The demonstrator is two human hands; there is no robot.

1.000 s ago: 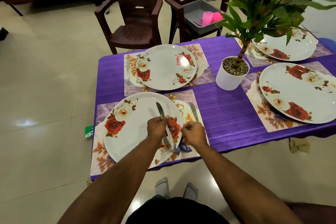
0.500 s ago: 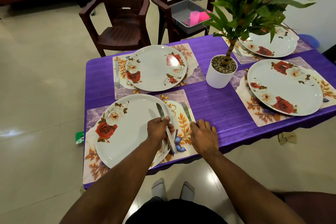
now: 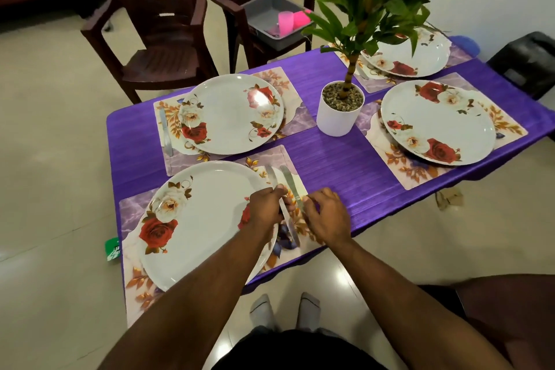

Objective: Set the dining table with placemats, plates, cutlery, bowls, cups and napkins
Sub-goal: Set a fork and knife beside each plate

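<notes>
left hand [image 3: 264,207] gripping slim steel knife [image 3: 274,179], glossy round plate [image 3: 207,219]

Tablecloth [image 3: 345,165]: purple. Plates [image 3: 231,112]: white, red-and-white roses. Placemats [image 3: 297,123]: lilac marble, orange leaves. Cups [image 3: 285,22] behind tablecloth: pink.

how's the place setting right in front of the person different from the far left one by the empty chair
The near plate has two knives to its right, one gripped by the left hand, one pinched by the right hand. The far left plate has a single knife lying untouched on its left. The near plate is partly hidden by the left arm; the far left plate shows whole. Both are white rose-patterned plates on floral placemats.
</notes>
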